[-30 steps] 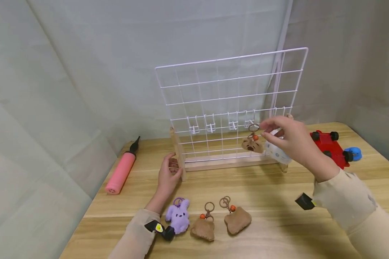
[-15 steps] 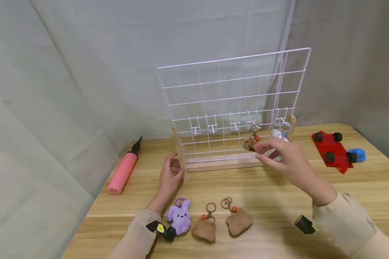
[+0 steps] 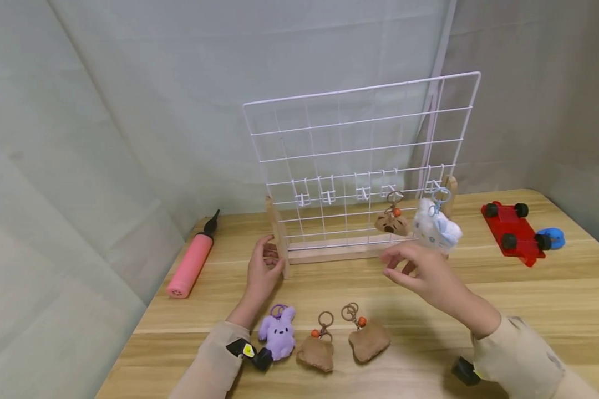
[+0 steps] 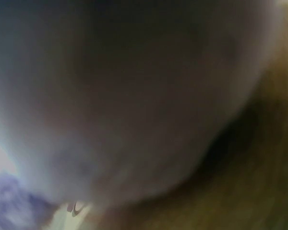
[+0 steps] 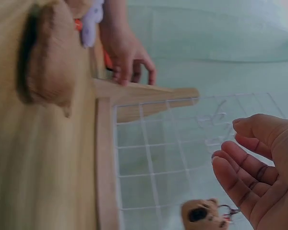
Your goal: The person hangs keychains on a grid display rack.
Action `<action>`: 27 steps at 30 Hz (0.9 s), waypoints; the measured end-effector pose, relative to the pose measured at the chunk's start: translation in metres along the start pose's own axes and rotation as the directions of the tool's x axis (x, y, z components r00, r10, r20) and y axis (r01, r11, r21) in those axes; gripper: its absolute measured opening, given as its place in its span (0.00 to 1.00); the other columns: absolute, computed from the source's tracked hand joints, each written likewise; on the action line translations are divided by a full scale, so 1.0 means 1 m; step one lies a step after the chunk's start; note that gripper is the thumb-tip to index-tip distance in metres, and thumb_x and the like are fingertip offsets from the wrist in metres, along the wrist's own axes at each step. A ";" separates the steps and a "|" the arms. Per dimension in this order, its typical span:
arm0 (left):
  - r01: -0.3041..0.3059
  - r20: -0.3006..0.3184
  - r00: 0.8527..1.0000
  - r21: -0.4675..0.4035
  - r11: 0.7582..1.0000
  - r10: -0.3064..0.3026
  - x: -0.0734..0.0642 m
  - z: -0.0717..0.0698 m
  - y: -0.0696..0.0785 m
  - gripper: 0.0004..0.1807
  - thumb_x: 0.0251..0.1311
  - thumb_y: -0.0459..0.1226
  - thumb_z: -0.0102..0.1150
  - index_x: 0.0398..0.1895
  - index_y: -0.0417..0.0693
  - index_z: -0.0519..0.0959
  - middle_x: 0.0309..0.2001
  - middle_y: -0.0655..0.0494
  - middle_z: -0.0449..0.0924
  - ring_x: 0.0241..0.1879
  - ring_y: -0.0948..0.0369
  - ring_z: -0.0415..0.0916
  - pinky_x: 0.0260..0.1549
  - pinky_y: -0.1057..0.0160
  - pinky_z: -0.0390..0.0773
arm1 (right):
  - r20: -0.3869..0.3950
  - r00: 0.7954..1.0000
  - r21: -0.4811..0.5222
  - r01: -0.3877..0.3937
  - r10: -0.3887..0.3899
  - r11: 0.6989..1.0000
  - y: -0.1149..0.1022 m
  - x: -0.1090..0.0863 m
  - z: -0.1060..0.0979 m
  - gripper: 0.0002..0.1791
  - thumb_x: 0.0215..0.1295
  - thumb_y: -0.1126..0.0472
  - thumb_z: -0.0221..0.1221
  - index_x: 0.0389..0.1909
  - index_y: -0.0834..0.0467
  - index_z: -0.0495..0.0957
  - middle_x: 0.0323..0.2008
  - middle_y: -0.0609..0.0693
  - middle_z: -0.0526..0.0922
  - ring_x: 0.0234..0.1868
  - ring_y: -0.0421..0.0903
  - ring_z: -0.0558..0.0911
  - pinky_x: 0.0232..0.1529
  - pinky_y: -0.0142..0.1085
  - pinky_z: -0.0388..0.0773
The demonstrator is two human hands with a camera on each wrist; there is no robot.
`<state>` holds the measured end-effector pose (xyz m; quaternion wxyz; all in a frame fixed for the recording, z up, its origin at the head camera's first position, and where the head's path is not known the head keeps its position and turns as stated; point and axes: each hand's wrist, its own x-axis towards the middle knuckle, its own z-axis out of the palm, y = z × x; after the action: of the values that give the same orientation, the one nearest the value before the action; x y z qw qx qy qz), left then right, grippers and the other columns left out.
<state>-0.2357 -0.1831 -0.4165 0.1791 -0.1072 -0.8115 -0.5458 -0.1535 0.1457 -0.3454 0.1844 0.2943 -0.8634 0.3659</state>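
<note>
A white wire grid rack (image 3: 349, 252) was stood on a wood-grain surface (image 3: 179, 338). Its left wooden upright (image 3: 277, 224) was held by the left hand (image 3: 262, 271), with that grip curled at the edge. The right hand (image 3: 419, 271) was held just in front of the rack, its grip loosely curved, thumb and fingertips apart, nothing grasped. From hooks on the rack's right half, a brown bear plush keychain (image 3: 391, 224) and, farther right, a white-and-blue plush keychain (image 3: 431, 228) were hung. In front of the rack, a purple rabbit keychain (image 3: 280, 335) and two brown plush keychains (image 3: 316, 353) were laid. A pink hand pump (image 3: 192, 266) was placed left of the rack; an upturned red toy car (image 3: 511, 224), right of it.
</note>
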 end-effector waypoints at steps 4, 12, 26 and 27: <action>-0.009 -0.006 1.000 0.003 1.000 0.009 0.002 0.002 -0.015 0.33 0.51 0.18 0.58 0.63 0.34 0.63 0.47 0.34 0.74 0.42 0.47 0.75 0.37 0.75 0.78 | 0.059 0.998 0.018 -0.031 0.030 0.999 0.003 -0.005 0.013 0.10 0.57 0.67 0.64 0.40 0.56 0.80 0.35 0.48 0.84 0.34 0.35 0.80 0.29 0.28 0.78; -0.016 0.000 1.000 -0.017 1.000 0.016 0.003 0.001 -0.016 0.33 0.50 0.18 0.58 0.62 0.35 0.63 0.47 0.35 0.74 0.42 0.47 0.75 0.37 0.76 0.78 | 0.126 0.992 0.084 -0.006 -0.005 0.996 0.009 -0.008 0.037 0.11 0.56 0.67 0.65 0.40 0.61 0.79 0.34 0.53 0.83 0.31 0.36 0.79 0.25 0.27 0.78; 0.005 0.029 1.000 0.012 1.000 -0.005 -0.004 -0.005 0.021 0.31 0.51 0.17 0.56 0.61 0.28 0.62 0.47 0.30 0.73 0.43 0.43 0.75 0.40 0.65 0.82 | 0.270 0.963 0.085 -0.045 0.021 0.995 0.012 -0.010 0.063 0.15 0.55 0.68 0.65 0.44 0.61 0.78 0.37 0.52 0.82 0.33 0.40 0.80 0.29 0.27 0.79; 0.006 0.027 1.000 0.011 1.000 -0.007 -0.002 -0.004 0.016 0.31 0.51 0.17 0.56 0.61 0.28 0.62 0.47 0.30 0.73 0.43 0.42 0.75 0.40 0.65 0.82 | 0.279 0.960 0.082 -0.045 0.020 0.996 0.012 -0.010 0.065 0.14 0.55 0.67 0.65 0.44 0.61 0.78 0.37 0.52 0.82 0.33 0.40 0.80 0.29 0.26 0.79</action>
<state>-0.2271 -0.1805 -0.4027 0.1668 -0.1110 -0.8172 -0.5405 -0.1604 0.1076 -0.3997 0.0425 0.3362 -0.8686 0.3617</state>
